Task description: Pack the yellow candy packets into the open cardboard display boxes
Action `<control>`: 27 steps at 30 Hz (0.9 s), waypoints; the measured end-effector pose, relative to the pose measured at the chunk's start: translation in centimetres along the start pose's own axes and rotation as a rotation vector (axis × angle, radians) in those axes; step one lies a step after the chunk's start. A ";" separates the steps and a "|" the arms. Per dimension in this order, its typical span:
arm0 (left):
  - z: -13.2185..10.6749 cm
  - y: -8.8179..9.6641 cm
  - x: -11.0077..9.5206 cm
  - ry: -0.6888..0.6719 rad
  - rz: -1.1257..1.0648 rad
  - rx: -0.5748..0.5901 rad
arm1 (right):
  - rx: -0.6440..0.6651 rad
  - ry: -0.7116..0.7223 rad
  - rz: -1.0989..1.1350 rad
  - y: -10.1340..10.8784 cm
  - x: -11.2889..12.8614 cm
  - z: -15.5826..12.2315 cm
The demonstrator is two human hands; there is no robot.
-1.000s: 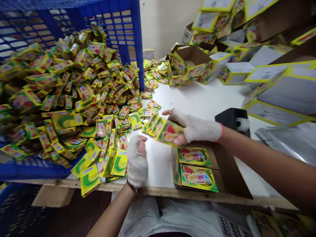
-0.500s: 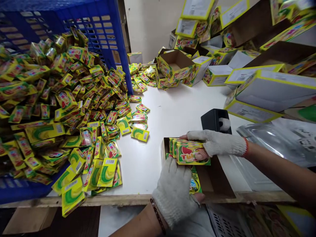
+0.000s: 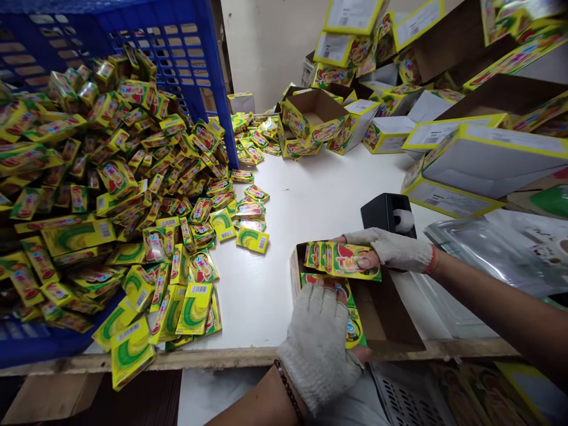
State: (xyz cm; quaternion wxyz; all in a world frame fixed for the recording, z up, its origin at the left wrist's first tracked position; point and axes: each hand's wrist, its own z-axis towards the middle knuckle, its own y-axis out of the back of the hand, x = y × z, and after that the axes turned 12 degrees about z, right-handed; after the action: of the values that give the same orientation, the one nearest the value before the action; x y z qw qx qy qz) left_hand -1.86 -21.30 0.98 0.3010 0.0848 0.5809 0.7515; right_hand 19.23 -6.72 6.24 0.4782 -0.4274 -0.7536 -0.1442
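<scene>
My right hand [image 3: 390, 249], in a white knit glove, is closed on a stack of yellow-green candy packets [image 3: 344, 260] and holds it over an open cardboard box [image 3: 390, 313] at the table's near edge. My left hand [image 3: 319, 343], also gloved, lies flat on the packets [image 3: 352, 328] lying in that box, with its thumb at the near side. A big heap of the same loose packets [image 3: 133, 195] spills from a tipped blue crate [image 3: 177, 35] onto the white table [image 3: 319, 195] at the left.
A black tape dispenser [image 3: 386, 214] stands just behind the box. Open and folded yellow cartons [image 3: 470, 160] are piled at the back and right. Clear plastic sheets [image 3: 501, 254] lie to the right. The wooden table edge [image 3: 222, 355] runs along the front.
My right hand carried the packet stack from mid-table down to the box. My left hand left the table and came to rest on the packets in the box. The head view shifted right.
</scene>
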 end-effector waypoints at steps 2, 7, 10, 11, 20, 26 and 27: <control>0.0 0.0 -0.1 0.002 0.015 -0.011 | 0.044 -0.060 -0.051 0.0 0.5 0.5; -0.1 0.1 -0.2 -0.012 0.042 -0.042 | 0.102 -0.146 -0.094 0.7 1.7 1.2; -0.1 0.1 -0.1 -0.030 0.028 -0.032 | 0.168 -0.162 -0.143 1.5 2.2 1.0; -0.1 0.1 0.0 -0.034 0.023 -0.024 | 0.178 -0.154 -0.160 1.6 2.2 1.0; -0.4 -0.3 0.0 -0.027 0.001 -0.050 | 0.068 -0.047 -0.024 -1.7 -0.7 3.3; -0.4 -0.4 0.0 -0.036 -0.002 -0.063 | -0.009 -0.180 -0.127 -1.9 0.8 4.0; -0.4 -0.5 0.0 -0.026 -0.001 -0.074 | -0.023 -0.191 -0.146 -2.0 0.9 4.3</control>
State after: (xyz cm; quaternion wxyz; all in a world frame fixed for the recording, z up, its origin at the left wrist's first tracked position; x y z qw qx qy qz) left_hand -1.90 -21.58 0.40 0.3122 0.0830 0.5486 0.7712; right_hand 14.97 -4.79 5.22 0.3878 -0.3887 -0.8230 -0.1458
